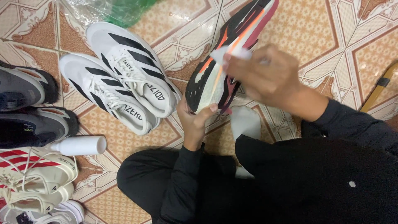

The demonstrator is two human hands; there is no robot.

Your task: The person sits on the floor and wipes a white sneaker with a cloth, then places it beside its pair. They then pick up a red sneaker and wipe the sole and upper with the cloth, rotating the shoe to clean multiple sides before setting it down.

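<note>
Sole-up, shoe (215, 83) (left hand (194, 118) gripping heel) points toe upper-right.

Pair of white trainers with black stripes (124, 79) side by side on the patterned tile floor (315, 37), just left of the left hand (194, 118). White spray bottle (78, 145) lying flat, lower left. Two dark shoes (29, 108) farther left. Cream shoes with red stripes (35, 176) below them. Clear plastic bag with green inside (112, 10) at top. Wooden stick (379, 85) far right.
</note>
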